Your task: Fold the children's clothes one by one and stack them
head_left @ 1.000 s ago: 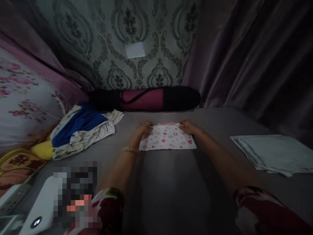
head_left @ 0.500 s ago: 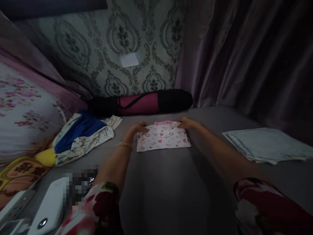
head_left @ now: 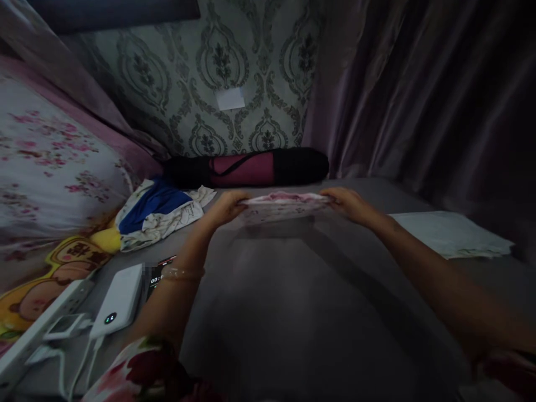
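Note:
A folded white garment [head_left: 288, 205] with a pink collar hangs between my hands, lifted off the grey bed sheet [head_left: 268, 312]. My left hand [head_left: 228, 206] is closed on its left corner. At the opposite corner, my right hand [head_left: 345, 204] pinches the cloth. The garment is seen nearly edge-on and its lower part is blurred by motion, so the print hardly shows. A shadow falls on the sheet beneath it.
A pale folded cloth [head_left: 452, 231] lies at right. Rumpled blue and white clothes [head_left: 157, 206] lie at left, with a white power bank [head_left: 119, 298], a phone [head_left: 156, 279], a power strip [head_left: 39, 329] and a yellow cushion [head_left: 62, 273] nearer. A black-and-pink rolled bag [head_left: 247, 168] rests along the wall.
The garment was lying flat on the sheet with my hands at its upper corners; now both hands hold it raised and tilted edge-on. The camera view has shifted slightly.

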A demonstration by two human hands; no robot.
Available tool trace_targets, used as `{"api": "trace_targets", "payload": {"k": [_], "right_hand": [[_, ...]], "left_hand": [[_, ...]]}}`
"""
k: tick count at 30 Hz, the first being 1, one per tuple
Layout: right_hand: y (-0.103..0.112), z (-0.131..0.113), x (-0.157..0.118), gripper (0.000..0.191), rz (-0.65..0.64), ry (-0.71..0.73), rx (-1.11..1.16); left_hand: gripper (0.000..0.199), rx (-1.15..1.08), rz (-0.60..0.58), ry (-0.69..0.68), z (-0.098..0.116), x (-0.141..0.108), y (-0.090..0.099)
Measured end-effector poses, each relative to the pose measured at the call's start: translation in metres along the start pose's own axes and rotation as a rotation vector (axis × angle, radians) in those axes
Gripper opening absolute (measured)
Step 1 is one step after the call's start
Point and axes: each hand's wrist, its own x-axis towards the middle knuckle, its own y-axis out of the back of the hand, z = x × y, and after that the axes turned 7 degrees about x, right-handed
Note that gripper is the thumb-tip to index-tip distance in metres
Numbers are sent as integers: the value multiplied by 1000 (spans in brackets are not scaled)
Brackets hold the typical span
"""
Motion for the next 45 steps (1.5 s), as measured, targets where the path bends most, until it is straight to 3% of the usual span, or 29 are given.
{"api": "trace_targets", "payload": {"k": [3, 8, 11, 15, 19, 24, 28, 32, 39, 45], "right_hand": [[-26, -13, -51, 37, -153, 102, 35], [-59, -31, -106, 44, -298, 55, -26], [-65, -36, -118, 47, -350, 57, -69], [-61, -39, -122, 49, -380, 43, -34], [-61, -52, -102, 38, -369, -64, -9], [-103, -83, -51, 52, -246, -137, -99], [-144, -97, -23, 57, -301, -215, -154], [-165, -89, -17, 58, -318, -268, -162], [-174, -79, -19, 59, -331, -296, -170], [-154, -78, -20, 60, -398, -286, -129]], "left_hand": [[30, 33, -101, -92, 12, -44, -29], [51, 142, -211, -67, 27, -98, -72], [55, 242, -248, -16, 33, -115, -79], [58, 293, -297, 10, 43, -128, -70], [36, 242, -279, 73, 52, -117, -67], [39, 219, -102, 70, 68, -65, -102], [47, 344, -181, 132, 75, -36, -133], [50, 419, -195, 235, 67, -31, -148], [53, 427, -232, 281, 60, -32, -149], [54, 424, -248, 267, 59, -37, -141]]}}
